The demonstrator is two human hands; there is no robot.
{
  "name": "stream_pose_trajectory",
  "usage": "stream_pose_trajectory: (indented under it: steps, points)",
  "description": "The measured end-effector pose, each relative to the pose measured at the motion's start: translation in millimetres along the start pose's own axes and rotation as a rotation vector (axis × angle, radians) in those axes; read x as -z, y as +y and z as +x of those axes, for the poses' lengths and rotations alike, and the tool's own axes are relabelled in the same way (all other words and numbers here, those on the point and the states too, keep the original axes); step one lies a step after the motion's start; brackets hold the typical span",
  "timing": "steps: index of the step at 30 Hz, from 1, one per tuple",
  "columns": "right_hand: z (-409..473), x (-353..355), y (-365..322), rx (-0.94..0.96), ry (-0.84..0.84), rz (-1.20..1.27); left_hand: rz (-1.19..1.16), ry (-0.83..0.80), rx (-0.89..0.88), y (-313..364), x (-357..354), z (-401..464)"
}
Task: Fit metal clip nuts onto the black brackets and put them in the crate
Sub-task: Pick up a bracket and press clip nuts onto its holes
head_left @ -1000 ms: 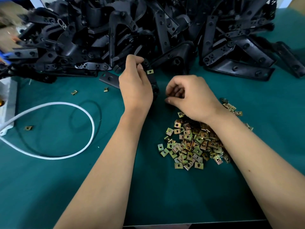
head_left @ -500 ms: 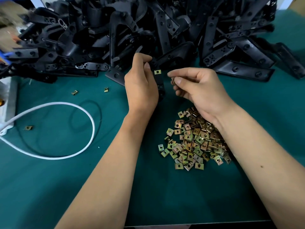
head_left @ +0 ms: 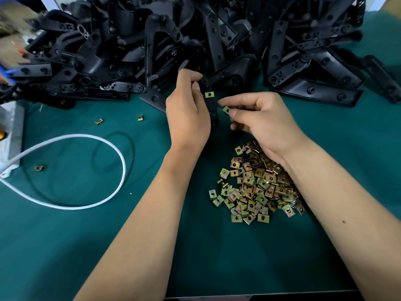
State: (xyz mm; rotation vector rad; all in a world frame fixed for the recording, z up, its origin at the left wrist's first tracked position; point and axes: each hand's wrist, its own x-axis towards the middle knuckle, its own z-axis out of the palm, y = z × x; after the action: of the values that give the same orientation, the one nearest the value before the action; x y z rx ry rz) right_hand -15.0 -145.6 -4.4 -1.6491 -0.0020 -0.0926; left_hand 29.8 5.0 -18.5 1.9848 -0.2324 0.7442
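My left hand (head_left: 187, 114) grips a black bracket (head_left: 211, 105) upright above the green table; one brass-coloured clip nut (head_left: 209, 94) sits fitted near its upper end. Just to its right, my right hand (head_left: 262, 120) pinches a second clip nut (head_left: 226, 109) between thumb and forefinger, close beside the bracket's edge. Much of the bracket is hidden behind my left hand. A loose heap of clip nuts (head_left: 253, 185) lies on the table under my right wrist. No crate is in view.
A big pile of black brackets (head_left: 195, 40) fills the back of the table. A white cable (head_left: 86, 170) loops at the left beside a white box (head_left: 10, 137). Stray clip nuts (head_left: 99, 121) lie at left. The table's front edge (head_left: 260, 295) runs along the bottom.
My right hand rose from the nut heap with a clip nut and brought it up beside the bracket. My left hand shifted the bracket slightly right and up.
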Motion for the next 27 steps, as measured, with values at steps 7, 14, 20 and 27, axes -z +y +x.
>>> stream_pose_trajectory:
  steps: [7, 14, 20, 27]
  points:
    - [-0.3, -2.7, 0.8, -0.026, 0.005, 0.034, 0.007, -0.010, -0.009, 2.8, -1.1, -1.8]
    - [0.6, -0.9, 1.3, -0.011, -0.026, 0.018, 0.010, 0.000, -0.018, 3.9, -0.5, -2.8]
    - [-0.1, -2.4, 1.2, -0.019, -0.058, -0.020, 0.002, 0.015, -0.024, 5.1, -1.3, -3.6]
    - [-0.4, -4.8, 1.9, -0.034, -0.012, 0.033, 0.007, 0.036, -0.025, 6.3, -1.9, -4.5]
